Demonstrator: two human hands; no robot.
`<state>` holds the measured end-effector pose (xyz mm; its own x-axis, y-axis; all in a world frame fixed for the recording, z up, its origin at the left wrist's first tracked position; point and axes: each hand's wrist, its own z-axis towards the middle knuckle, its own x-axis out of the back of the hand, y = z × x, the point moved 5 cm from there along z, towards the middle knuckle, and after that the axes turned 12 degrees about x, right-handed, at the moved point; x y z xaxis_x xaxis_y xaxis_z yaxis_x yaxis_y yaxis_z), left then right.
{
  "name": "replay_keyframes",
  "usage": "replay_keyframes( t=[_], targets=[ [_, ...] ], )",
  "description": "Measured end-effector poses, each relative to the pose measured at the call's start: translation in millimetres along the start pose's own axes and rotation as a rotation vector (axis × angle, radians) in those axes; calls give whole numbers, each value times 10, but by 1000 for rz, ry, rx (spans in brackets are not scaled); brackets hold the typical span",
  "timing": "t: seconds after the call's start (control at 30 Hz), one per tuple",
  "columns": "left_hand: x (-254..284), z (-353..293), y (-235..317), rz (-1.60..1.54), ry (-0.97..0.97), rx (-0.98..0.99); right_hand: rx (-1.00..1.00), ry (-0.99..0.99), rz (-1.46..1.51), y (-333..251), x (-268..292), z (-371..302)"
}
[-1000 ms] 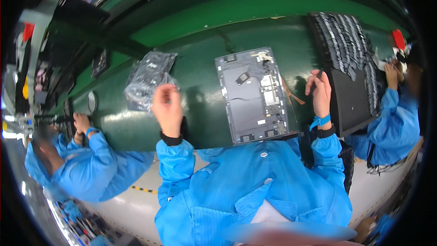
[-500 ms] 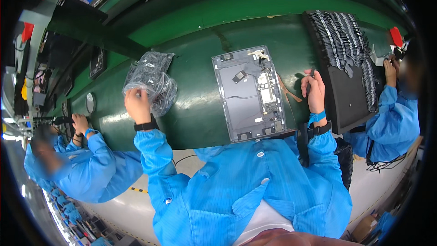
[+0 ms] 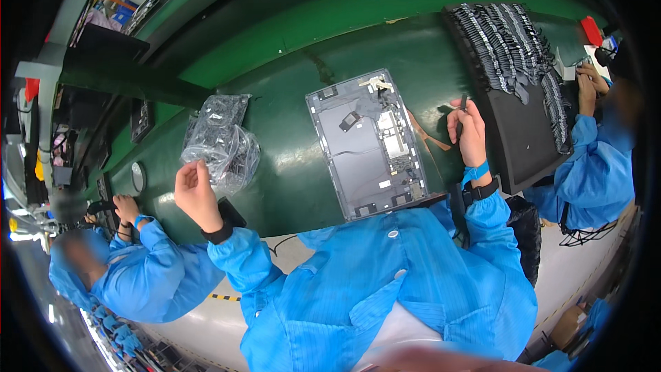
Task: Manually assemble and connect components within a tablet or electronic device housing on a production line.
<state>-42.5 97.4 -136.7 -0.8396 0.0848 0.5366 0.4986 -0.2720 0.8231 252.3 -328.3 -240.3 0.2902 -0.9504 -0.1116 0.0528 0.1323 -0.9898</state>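
My left hand (image 3: 198, 196) is beside the near left edge of a clear plastic bag (image 3: 220, 148) with dark parts inside. Its thumb and fingers are pinched together, and I cannot make out whether something small is between them. In my right hand (image 3: 469, 134), a slim black tool (image 3: 463, 103) sticks up past curled fingers. Between both hands lies a grey laptop casing (image 3: 351, 165), its inside facing up. A circuit board (image 3: 396, 145) runs along its right side, and a small black part (image 3: 349, 121) rests on the casing. A brown strip (image 3: 432, 139) lies right of the casing.
On the right, a black foam tray (image 3: 513, 138) bears rows of small dark parts (image 3: 499, 45). A round grey object (image 3: 138, 177) and a dark block (image 3: 231, 212) are on the green bench (image 3: 282, 186). Co-workers in blue sit at left and right.
My left hand has drawn back from over the bag, toward me and slightly left. My right hand still holds the black tool in nearly the same place. The whole view has shifted a little.
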Motion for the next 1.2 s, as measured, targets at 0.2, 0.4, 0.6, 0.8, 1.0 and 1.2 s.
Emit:
replay_keyframes(
  t=[0.2, 0.4, 0.6, 0.8, 1.0, 1.2],
  targets=[
    [-862, -539, 842, -384, -695, 58, -10, -13, 0, -10, 4, -9],
    [-1407, -822, 1225, -441, -1018, 22, -15, -6, 4, -19, 20, -6],
    [-1948, -814, 1498, -155, -1108, -210, -21, 5, 27, 29, 27, -18],
    [-2671, -997, 1681, 47, -1150, -706, -37, -13, 20, 14, 17, -1],
    [-2814, -1127, 1704, 47, -1135, -719, -44, -14, 34, 24, 13, 3],
    [-2856, -1137, 1666, 42, -1105, -715, -35, -26, 5, -5, 16, 6]
  ],
)
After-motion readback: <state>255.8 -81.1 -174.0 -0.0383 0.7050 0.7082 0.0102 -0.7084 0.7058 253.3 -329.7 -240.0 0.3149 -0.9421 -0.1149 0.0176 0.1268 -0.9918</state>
